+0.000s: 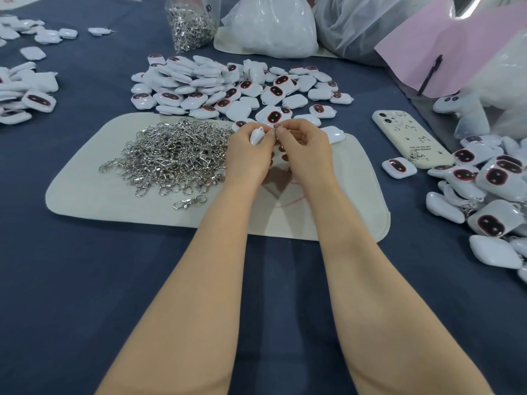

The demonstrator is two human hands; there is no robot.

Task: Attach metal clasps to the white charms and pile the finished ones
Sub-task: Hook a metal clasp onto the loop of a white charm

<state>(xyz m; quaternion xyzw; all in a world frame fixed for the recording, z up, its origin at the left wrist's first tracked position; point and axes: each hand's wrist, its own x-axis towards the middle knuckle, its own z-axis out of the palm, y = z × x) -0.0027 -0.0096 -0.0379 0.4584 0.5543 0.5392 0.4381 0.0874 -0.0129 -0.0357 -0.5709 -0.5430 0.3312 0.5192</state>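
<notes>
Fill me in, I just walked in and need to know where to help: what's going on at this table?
A person is fitting metal clasps onto white charms. The left hand pinches one charm while the right hand works a clasp at its edge, above a beige mat. A loose clasp pile lies on the mat, a charm pile sits behind it, and charms that seem to have clasps on are heaped at the right. A phone lies nearby.
</notes>
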